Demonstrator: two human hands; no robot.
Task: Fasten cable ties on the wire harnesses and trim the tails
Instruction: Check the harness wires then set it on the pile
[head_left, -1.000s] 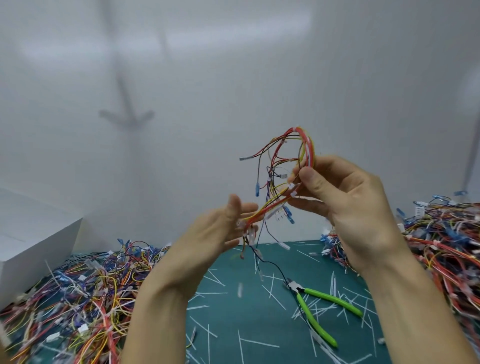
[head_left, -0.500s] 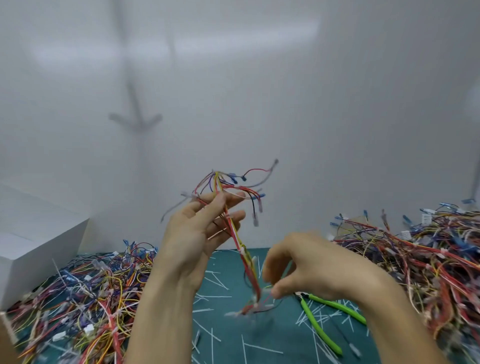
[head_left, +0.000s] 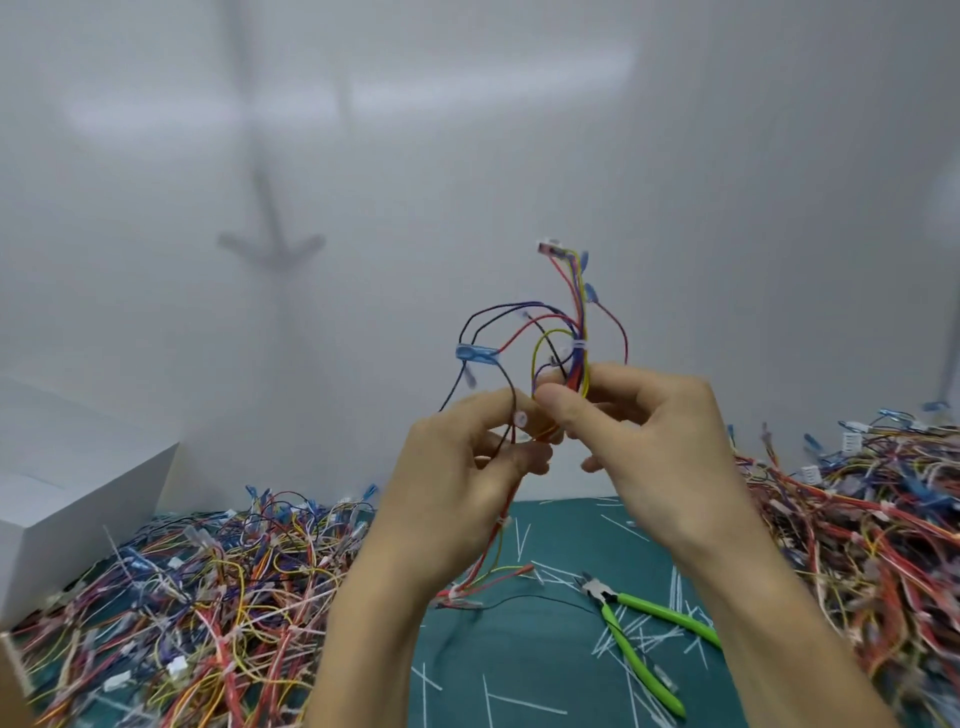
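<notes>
I hold one multicoloured wire harness (head_left: 571, 332) up in front of me with both hands. My right hand (head_left: 649, 441) pinches the bundle just below a white cable tie (head_left: 579, 345) that binds it. My left hand (head_left: 467, 467) grips the lower wires, whose tail hangs down to the green mat (head_left: 519, 649). Loose ends with blue terminals fan out above my fingers. A second white tie (head_left: 503, 521) shows on the hanging part. Green-handled cutters (head_left: 639, 639) lie on the mat at lower right, untouched.
A big heap of harnesses (head_left: 208, 597) covers the left of the mat and another heap (head_left: 857, 519) the right. Cut white tie tails (head_left: 649, 631) litter the mat around the cutters. A white box (head_left: 67, 499) stands at far left. A white wall is behind.
My right hand has risen from near the mat to join my left hand at the harness. The harness has turned, so its terminal ends now stand higher and to the right.
</notes>
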